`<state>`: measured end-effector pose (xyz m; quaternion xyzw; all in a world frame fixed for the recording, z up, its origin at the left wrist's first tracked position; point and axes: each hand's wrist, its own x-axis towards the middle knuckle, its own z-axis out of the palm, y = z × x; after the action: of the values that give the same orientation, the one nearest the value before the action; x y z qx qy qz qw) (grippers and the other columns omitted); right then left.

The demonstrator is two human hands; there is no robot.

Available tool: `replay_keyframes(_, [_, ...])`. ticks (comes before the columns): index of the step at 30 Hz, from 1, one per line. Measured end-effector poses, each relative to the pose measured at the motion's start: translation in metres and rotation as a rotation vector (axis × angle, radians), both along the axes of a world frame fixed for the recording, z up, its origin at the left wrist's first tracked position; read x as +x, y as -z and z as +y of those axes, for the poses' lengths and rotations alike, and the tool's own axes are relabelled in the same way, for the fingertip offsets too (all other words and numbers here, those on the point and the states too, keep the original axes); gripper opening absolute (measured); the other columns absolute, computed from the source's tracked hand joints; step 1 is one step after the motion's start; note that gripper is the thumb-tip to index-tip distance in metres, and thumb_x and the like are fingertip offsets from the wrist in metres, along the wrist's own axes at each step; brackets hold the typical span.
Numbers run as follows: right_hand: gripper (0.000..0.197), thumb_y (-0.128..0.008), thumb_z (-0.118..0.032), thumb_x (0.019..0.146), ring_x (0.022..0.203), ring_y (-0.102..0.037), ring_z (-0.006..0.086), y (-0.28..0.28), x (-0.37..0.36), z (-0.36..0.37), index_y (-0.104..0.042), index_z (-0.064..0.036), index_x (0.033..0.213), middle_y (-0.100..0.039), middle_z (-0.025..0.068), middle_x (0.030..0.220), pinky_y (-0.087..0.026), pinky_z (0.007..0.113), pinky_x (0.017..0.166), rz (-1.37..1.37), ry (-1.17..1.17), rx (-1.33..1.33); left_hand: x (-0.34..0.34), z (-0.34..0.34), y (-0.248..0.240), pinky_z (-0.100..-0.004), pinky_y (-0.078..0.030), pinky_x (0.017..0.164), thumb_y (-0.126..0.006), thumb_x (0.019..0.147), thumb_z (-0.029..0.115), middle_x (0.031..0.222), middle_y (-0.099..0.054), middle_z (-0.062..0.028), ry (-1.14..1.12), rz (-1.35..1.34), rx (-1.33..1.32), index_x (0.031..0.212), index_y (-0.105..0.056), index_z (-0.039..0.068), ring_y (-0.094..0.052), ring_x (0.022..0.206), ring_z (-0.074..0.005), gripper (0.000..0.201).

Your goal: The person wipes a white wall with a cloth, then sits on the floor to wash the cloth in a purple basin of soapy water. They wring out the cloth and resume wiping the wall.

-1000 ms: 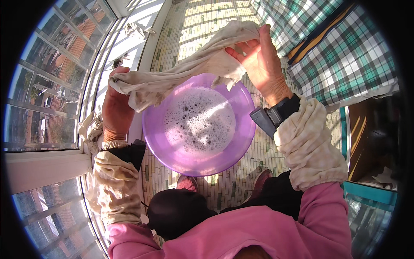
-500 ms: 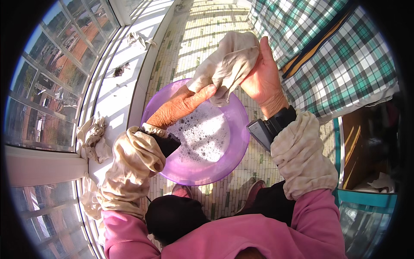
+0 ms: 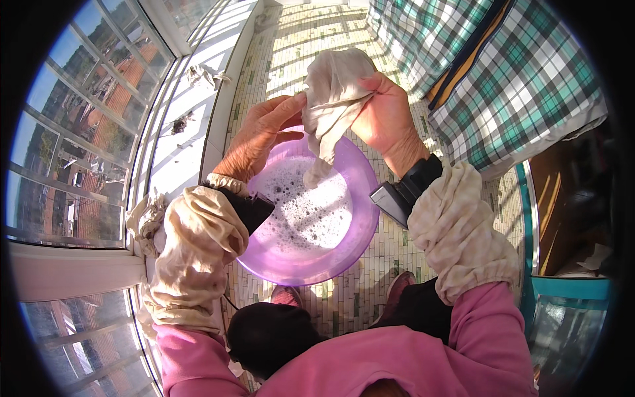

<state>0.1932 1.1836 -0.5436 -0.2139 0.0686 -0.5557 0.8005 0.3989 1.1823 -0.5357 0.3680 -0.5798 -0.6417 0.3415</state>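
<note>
A damp-looking light beige cloth (image 3: 336, 86) hangs bunched over the far part of a purple plastic basin (image 3: 347, 255); whether it is a sock or a plain rag I cannot tell. My right hand (image 3: 387, 119) grips its right side, thumb over the fabric. My left hand (image 3: 268, 129) pinches its left edge between thumb and fingertips. The cloth's narrow lower end dangles above foamy, soapy water (image 3: 311, 212) in the basin. Beige sleeve covers (image 3: 198, 241) are pulled over both forearms, and a black band sits at each wrist.
Left of the basin runs a white window ledge (image 3: 188, 149) with crumpled rags (image 3: 147, 221) and a small dark bit (image 3: 180, 124). A green checked curtain (image 3: 522, 92) hangs at right, beside a teal-framed cabinet (image 3: 569, 284). My feet stand on the tiled floor (image 3: 337, 304) before the basin.
My left hand has shifted left and up to the cloth's left edge. The cloth has moved slightly left, its lower end now hanging down. My right hand's thumb has come over the fabric.
</note>
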Motion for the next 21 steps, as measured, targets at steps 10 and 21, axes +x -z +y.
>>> replay_keyframes(10, [0.033, -0.049, -0.008, 0.078, 0.108, -0.050, 0.0248, 0.009, -0.023, -0.005, -0.051, -0.0028, 0.111, -0.055, 0.0112, 0.113, -0.036, 0.044, 0.096, 0.291, 0.369, -0.071, 0.021, -0.021, -0.045, -0.0271, -0.038, 0.073, -0.063, 0.081, 0.017, 0.076, -0.060, 0.0012, -0.190, 0.026, -0.417, 0.082, -0.052, 0.011, -0.053, 0.074, -0.0086, 0.013])
replay_keyframes(21, [0.045, -0.072, -0.010, 0.069, 0.059, -0.048, 0.0082, 0.003, -0.007, -0.001, -0.049, 0.0015, 0.107, -0.057, 0.0049, 0.078, -0.036, 0.022, 0.046, 1.081, 0.573, -0.079, 0.030, -0.036, -0.085, -0.0174, -0.030, 0.048, -0.063, 0.081, 0.018, 0.068, -0.056, 0.0025, -0.242, -0.080, -0.461, 0.082, -0.055, 0.008, -0.040, 0.055, -0.0017, 0.013])
